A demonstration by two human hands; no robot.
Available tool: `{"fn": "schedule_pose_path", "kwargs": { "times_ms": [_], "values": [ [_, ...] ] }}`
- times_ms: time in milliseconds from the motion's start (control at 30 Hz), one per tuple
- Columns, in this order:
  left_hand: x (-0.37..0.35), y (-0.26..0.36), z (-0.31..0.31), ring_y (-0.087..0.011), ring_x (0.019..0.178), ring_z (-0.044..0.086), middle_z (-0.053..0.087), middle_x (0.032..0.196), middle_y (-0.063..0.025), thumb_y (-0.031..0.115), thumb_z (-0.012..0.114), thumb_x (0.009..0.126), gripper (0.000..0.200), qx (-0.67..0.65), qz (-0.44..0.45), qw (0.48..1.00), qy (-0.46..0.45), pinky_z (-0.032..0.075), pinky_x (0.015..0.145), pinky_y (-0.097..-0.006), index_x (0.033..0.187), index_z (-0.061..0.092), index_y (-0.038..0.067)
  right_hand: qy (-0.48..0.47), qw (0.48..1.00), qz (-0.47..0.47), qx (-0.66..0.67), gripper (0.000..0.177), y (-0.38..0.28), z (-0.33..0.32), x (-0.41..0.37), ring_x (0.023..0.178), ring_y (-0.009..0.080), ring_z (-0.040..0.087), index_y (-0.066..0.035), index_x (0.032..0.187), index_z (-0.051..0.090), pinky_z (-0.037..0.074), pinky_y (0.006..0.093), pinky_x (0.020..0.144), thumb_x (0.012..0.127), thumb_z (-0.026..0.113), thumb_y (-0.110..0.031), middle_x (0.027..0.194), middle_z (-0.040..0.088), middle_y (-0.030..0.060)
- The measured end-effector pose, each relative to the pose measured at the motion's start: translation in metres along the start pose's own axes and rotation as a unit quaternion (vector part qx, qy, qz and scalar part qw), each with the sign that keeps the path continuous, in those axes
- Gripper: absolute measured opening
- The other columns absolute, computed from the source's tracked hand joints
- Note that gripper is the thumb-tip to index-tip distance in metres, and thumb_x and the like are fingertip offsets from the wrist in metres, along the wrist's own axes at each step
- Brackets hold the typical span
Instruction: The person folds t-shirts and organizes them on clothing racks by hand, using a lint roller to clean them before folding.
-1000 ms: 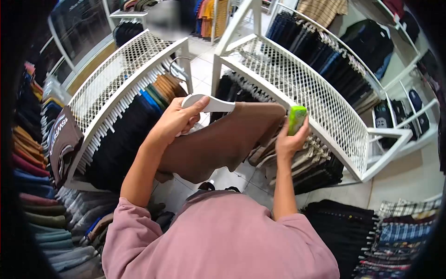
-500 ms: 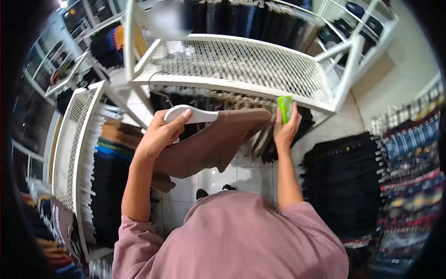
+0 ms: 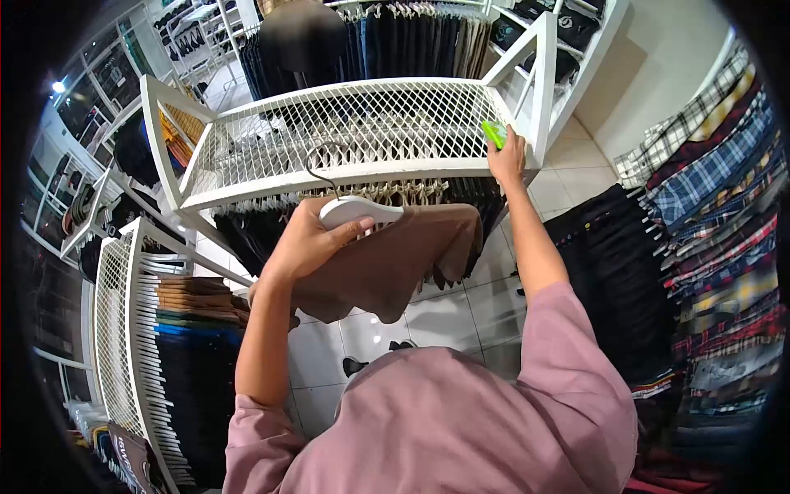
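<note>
My left hand is closed around a white clothes hanger, the thumb laid along its shoulder and the metal hook pointing up. From the hanger droops a brown garment, spread out in front of my body. My right hand reaches forward, pinching a small bright green object with a pale, see-through part; I cannot tell its kind. It overlaps the right end of the white mesh shelf in this view.
Trousers hang in a row behind the shelf. Checked shirts and dark garments hang on the right. Another white mesh rack with hanging clothes stands on the left. Tiled floor shows below the brown garment.
My right hand has moved forward with the green object, up to the mesh shelf's right end. The view has shifted; my left hand keeps its grip on the hanger with the brown garment.
</note>
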State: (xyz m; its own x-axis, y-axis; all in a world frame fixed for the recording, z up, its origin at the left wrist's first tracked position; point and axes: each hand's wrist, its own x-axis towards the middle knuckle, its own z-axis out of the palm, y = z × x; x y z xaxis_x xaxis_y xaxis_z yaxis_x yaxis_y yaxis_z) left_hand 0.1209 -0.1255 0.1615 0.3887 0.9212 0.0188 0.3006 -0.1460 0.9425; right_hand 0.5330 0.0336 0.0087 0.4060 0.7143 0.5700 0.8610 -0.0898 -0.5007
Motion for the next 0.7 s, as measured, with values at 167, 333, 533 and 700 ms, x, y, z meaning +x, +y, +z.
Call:
{"fn": "schedule_pose_path", "kwargs": {
  "times_ms": [167,333,533,700],
  "values": [
    [-0.002,-0.002,0.0,-0.0056,0.079,0.061,0.073,0.087,0.0004,0.019,0.081,0.089,0.026,0.005,0.005,1.0,0.0,0.05,0.072,-0.0251,0.107,0.076,0.001,0.017,0.994,-0.056,-0.089,0.063,-0.016,-0.015,-0.005,0.12,0.0393,0.055,-0.009,0.147,0.048,0.044,0.0483,0.103,0.094,0.068,-0.036,0.133,0.052,0.0189],
    [-0.022,0.01,-0.03,-0.0096,0.082,0.064,0.076,0.091,-0.0039,0.026,0.087,0.083,0.037,0.064,-0.039,0.997,0.023,0.053,0.079,-0.0291,0.107,0.075,0.0,-0.281,0.901,-0.101,0.314,0.049,-0.13,-0.084,-0.068,0.111,0.0381,0.063,-0.001,0.13,0.062,0.05,0.0424,0.095,0.097,0.069,-0.036,0.127,0.063,0.0207],
    [-0.065,-0.002,-0.086,-0.0152,0.082,0.069,0.075,0.085,-0.0093,0.031,0.094,0.069,0.053,0.154,-0.024,0.98,0.125,0.055,0.08,-0.0324,0.106,0.075,-0.001,-0.556,0.749,-0.215,0.29,0.03,-0.23,-0.132,-0.136,0.083,0.0392,0.07,0.0,0.11,0.067,0.053,0.0402,0.073,0.092,0.073,-0.024,0.089,0.07,0.0224],
    [-0.111,-0.056,-0.097,-0.0254,0.105,0.064,0.068,0.102,-0.015,0.047,0.091,0.071,0.071,0.312,-0.019,0.824,0.473,0.052,0.09,-0.0376,0.118,0.067,0.0,-0.493,0.748,-0.267,0.357,0.028,-0.275,-0.083,-0.196,0.087,0.0484,0.063,0.002,0.101,0.061,0.05,0.0488,0.074,0.097,0.066,-0.025,0.088,0.066,0.0271]
  ]
}}
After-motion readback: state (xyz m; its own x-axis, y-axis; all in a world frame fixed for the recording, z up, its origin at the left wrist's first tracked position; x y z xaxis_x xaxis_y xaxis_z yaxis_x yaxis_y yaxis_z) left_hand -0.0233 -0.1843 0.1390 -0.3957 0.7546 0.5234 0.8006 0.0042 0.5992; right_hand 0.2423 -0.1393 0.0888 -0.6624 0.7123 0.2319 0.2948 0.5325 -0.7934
